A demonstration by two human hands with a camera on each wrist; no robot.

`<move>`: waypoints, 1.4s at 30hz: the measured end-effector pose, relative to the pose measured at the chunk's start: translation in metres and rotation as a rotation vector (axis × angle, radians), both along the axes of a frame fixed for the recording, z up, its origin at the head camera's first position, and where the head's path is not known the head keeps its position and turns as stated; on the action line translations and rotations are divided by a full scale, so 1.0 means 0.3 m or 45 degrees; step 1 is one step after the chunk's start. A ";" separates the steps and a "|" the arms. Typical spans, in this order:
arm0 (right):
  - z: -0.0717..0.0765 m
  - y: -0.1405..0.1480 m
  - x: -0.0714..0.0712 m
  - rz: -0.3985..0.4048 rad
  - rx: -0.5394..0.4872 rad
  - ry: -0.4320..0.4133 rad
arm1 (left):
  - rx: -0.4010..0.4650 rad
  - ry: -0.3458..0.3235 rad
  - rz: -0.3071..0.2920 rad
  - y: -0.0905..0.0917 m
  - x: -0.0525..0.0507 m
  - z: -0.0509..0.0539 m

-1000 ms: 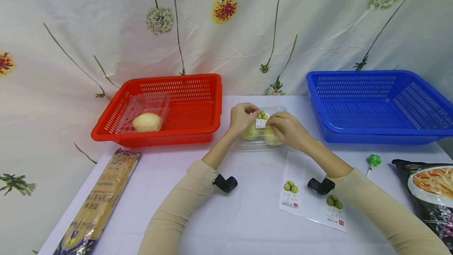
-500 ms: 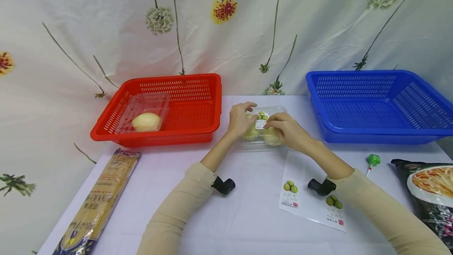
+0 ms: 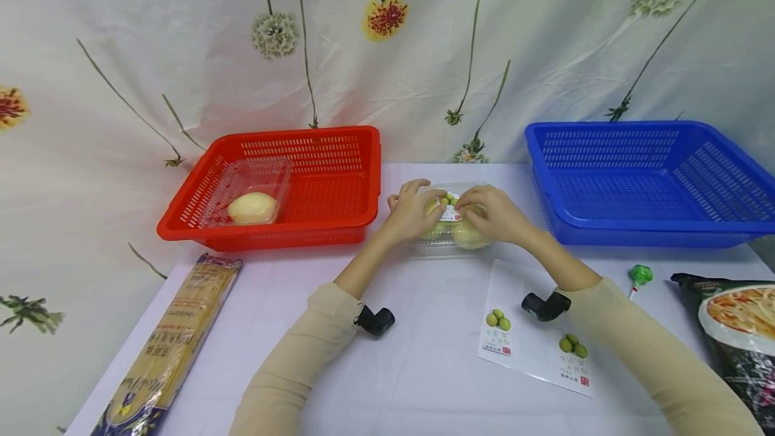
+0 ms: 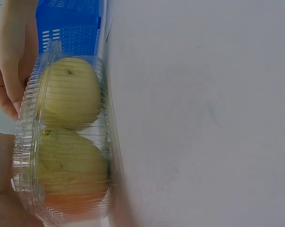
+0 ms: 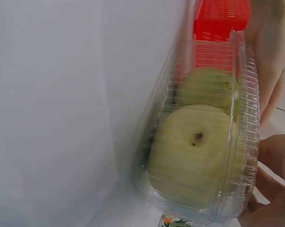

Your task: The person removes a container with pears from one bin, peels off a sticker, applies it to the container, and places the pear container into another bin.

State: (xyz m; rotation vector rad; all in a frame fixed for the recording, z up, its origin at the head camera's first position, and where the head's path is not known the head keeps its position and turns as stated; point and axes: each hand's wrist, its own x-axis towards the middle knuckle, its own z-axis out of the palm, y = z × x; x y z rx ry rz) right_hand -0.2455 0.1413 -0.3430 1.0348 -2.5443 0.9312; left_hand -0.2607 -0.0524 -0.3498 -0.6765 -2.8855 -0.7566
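A clear plastic clamshell box (image 3: 451, 243) stands on the white table at the back middle, with a small white label (image 3: 451, 215) printed with green fruit on its lid. Pale yellow-green fruit that look like pears (image 4: 71, 92) show through its ribbed side in both wrist views. My left hand (image 3: 414, 212) rests on the lid's left part, fingers bent and touching the label's left side. From the right, my right hand (image 3: 498, 216) touches the label's right side with its fingertips. Both hands partly cover the label. Whether either one pinches its edge is hard to see.
A red basket (image 3: 339, 237) at left holds another clear box (image 3: 266, 177) with one pale fruit. The blue basket (image 3: 636, 231) stands at right. Nearer lie a label sheet (image 3: 533, 355), a green lollipop (image 3: 640, 274), a black food bag (image 3: 735, 335) and a pack of noodles (image 3: 172, 348).
My left hand has lifted off the label's upper left and come back lower with its fingers on it. The right hand has let go of the label's edge and shifted slightly over it.
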 end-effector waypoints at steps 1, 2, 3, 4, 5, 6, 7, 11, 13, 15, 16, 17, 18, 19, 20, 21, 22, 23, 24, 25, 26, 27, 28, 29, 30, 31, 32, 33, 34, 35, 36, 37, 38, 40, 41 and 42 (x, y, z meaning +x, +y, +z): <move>0.004 0.001 -0.005 -0.002 -0.008 -0.038 | -0.007 -0.014 -0.017 -0.003 0.000 -0.001; 0.008 0.002 -0.011 -0.005 -0.012 -0.071 | -0.017 -0.023 -0.033 -0.006 -0.002 -0.002; 0.011 0.003 -0.016 -0.006 -0.012 -0.095 | -0.027 -0.028 -0.046 -0.008 -0.003 -0.003; 0.014 0.003 -0.021 -0.003 -0.010 -0.117 | -0.037 -0.033 -0.056 -0.009 -0.005 -0.004; 0.016 0.003 -0.024 0.000 -0.009 -0.139 | -0.053 -0.037 -0.062 -0.011 -0.006 -0.005; 0.018 0.002 -0.028 0.004 -0.005 -0.157 | -0.071 -0.040 -0.067 -0.013 -0.007 -0.007; 0.019 0.001 -0.030 0.013 0.001 -0.167 | -0.086 -0.040 -0.072 -0.015 -0.008 -0.009; 0.021 -0.001 -0.037 0.046 0.020 -0.168 | -0.135 -0.022 -0.089 -0.021 -0.010 -0.014; 0.021 0.001 -0.037 0.058 0.037 -0.145 | -0.148 -0.011 -0.092 -0.023 -0.010 -0.016; 0.021 0.003 -0.035 0.073 0.059 -0.115 | -0.153 -0.008 -0.088 -0.024 -0.008 -0.018; 0.021 0.005 -0.033 0.083 0.067 -0.100 | -0.153 -0.008 -0.085 -0.025 -0.006 -0.018; 0.021 0.007 -0.031 0.092 0.078 -0.088 | -0.155 -0.010 -0.079 -0.025 -0.005 -0.019; 0.023 0.009 -0.027 0.102 0.085 -0.076 | -0.158 -0.011 -0.074 -0.024 -0.004 -0.020; 0.023 0.011 -0.024 0.111 0.094 -0.070 | -0.157 -0.013 -0.069 -0.024 -0.003 -0.021; 0.023 0.014 -0.020 0.119 0.097 -0.070 | -0.158 -0.014 -0.065 -0.024 -0.002 -0.021; 0.023 0.017 -0.017 0.124 0.096 -0.072 | -0.158 -0.015 -0.062 -0.024 -0.001 -0.022; 0.023 0.019 -0.012 0.127 0.094 -0.079 | -0.158 -0.017 -0.059 -0.024 0.000 -0.022; 0.022 0.022 -0.008 0.125 0.093 -0.086 | -0.161 -0.018 -0.056 -0.023 0.000 -0.022; 0.022 0.025 -0.004 0.124 0.089 -0.091 | -0.163 -0.019 -0.054 -0.023 0.001 -0.022; 0.020 0.028 -0.002 0.120 0.084 -0.097 | -0.165 -0.020 -0.053 -0.023 0.001 -0.023; 0.020 0.030 0.002 0.114 0.076 -0.100 | -0.168 -0.022 -0.054 -0.023 0.000 -0.023; 0.019 0.033 0.005 0.108 0.069 -0.099 | -0.169 -0.023 -0.056 -0.022 0.000 -0.023; 0.017 0.035 0.008 0.102 0.063 -0.099 | -0.169 -0.022 -0.059 -0.022 -0.001 -0.024; 0.016 0.037 0.009 0.096 0.056 -0.096 | -0.168 -0.022 -0.062 -0.021 -0.002 -0.024; 0.015 0.039 0.010 0.095 0.049 -0.094 | -0.164 -0.024 -0.066 -0.021 -0.003 -0.024; 0.014 0.040 0.011 0.091 0.043 -0.095 | -0.159 -0.025 -0.070 -0.021 -0.003 -0.023; 0.014 0.042 0.012 0.088 0.038 -0.097 | -0.152 -0.028 -0.073 -0.021 -0.004 -0.022; 0.014 0.043 0.013 0.087 0.032 -0.102 | -0.143 -0.030 -0.076 -0.021 -0.004 -0.021; 0.014 0.044 0.013 0.083 0.029 -0.107 | -0.131 -0.031 -0.079 -0.021 -0.004 -0.019; 0.015 0.045 0.015 0.078 0.025 -0.112 | -0.120 -0.033 -0.083 -0.022 -0.004 -0.018; 0.016 0.046 0.017 0.069 0.022 -0.116 | -0.110 -0.034 -0.087 -0.022 -0.005 -0.017; 0.018 0.047 0.021 0.057 0.017 -0.121 | -0.098 -0.035 -0.090 -0.022 -0.005 -0.017; 0.020 0.048 0.025 0.044 0.011 -0.123 | -0.086 -0.037 -0.091 -0.023 -0.006 -0.016; 0.018 0.054 0.037 0.003 0.006 -0.106 | -0.060 -0.038 -0.084 -0.024 -0.008 -0.018; 0.017 0.057 0.045 -0.022 -0.003 -0.090 | -0.044 -0.038 -0.076 -0.025 -0.008 -0.020; 0.014 0.060 0.054 -0.049 -0.020 -0.075 | -0.023 -0.036 -0.067 -0.026 -0.009 -0.021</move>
